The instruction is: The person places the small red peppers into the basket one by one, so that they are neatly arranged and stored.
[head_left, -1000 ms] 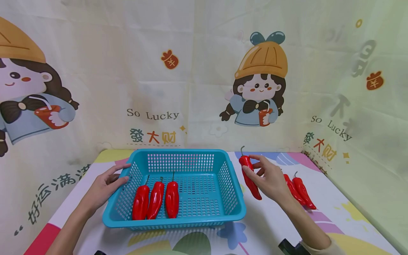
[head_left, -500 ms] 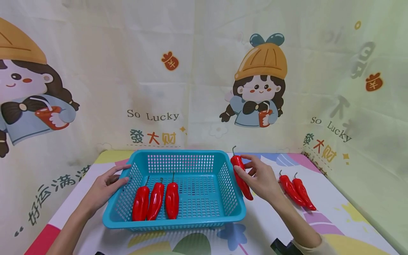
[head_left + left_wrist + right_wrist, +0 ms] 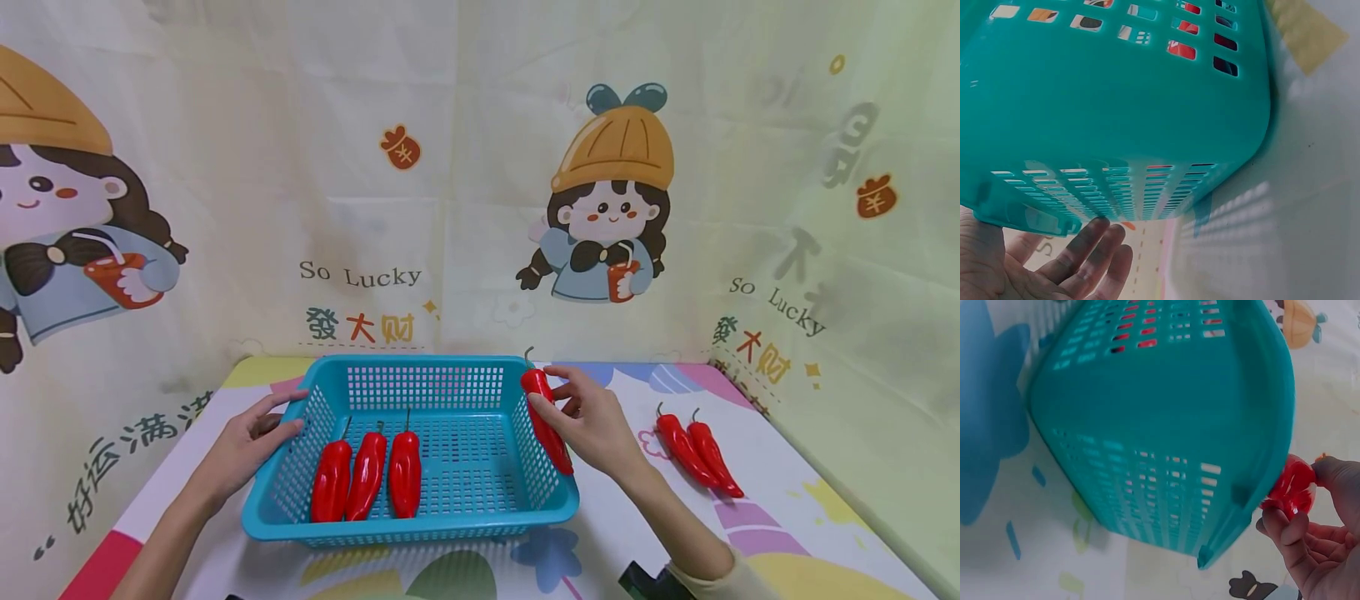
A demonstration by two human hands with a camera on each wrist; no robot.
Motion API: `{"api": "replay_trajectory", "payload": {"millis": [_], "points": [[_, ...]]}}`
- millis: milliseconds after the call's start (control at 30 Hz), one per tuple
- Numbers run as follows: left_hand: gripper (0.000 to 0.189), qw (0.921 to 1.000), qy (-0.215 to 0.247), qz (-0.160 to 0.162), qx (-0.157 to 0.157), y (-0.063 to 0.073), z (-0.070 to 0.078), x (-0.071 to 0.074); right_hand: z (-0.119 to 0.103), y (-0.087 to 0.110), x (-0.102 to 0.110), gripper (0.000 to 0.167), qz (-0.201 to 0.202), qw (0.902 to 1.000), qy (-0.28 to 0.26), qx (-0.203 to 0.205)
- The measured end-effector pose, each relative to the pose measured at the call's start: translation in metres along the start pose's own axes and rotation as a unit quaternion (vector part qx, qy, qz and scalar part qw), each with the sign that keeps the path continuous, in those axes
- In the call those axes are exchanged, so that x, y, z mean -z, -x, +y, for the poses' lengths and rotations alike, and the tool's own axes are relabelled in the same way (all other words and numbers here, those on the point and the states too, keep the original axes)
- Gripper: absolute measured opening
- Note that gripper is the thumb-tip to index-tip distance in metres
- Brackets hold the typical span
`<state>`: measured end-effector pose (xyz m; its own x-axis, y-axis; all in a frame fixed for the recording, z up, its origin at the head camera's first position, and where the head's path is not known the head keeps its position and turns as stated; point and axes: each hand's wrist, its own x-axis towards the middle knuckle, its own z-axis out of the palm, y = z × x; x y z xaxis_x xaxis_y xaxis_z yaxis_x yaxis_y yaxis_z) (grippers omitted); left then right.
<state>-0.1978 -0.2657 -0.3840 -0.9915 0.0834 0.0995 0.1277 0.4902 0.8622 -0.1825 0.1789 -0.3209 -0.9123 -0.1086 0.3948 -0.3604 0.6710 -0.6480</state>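
A turquoise plastic basket (image 3: 480, 522) with slotted walls stands on the table. Three red chili peppers (image 3: 405, 475) lie side by side in its left half. At the left rim, my left hand (image 3: 238, 446) holds the basket, thumb and index fingertips over the edge; the left wrist view shows other fingers (image 3: 1105, 259) outside, below the rim. My right hand (image 3: 588, 417) pinches another red chili pepper (image 3: 546, 421) between thumb and fingers, stem up, over the basket's right rim. Only part of that chili (image 3: 1297, 486) shows in the right wrist view.
Two more red chili peppers (image 3: 701, 454) lie close together on the patterned tablecloth (image 3: 780, 533), right of the basket. Behind the table hangs a pale cloth backdrop (image 3: 480, 208) with cartoon prints, and it continues along the right side.
My right hand has carried its chili pepper leftward, from beside the basket to over its right rim. The left hand and basket have stayed in place.
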Motion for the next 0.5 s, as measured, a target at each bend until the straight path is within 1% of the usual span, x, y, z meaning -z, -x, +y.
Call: {"api": "replay_trajectory", "payload": {"millis": [133, 300, 500], "points": [[0.065, 1.0000, 0.003, -0.002, 0.001, 0.000, 0.000, -0.001, -0.002, -0.001, -0.004, 0.063, -0.006, 0.9999, -0.006, 0.009], [0.066, 0.9999, 0.002, -0.002, 0.011, 0.000, 0.000, -0.002, -0.006, -0.001, -0.011, 0.062, -0.012, 0.9997, -0.011, 0.019], [0.067, 0.9999, -0.004, -0.005, 0.011, 0.000, 0.000, 0.000, -0.012, 0.000, -0.022, 0.061, -0.021, 0.9995, -0.016, 0.015]]}}
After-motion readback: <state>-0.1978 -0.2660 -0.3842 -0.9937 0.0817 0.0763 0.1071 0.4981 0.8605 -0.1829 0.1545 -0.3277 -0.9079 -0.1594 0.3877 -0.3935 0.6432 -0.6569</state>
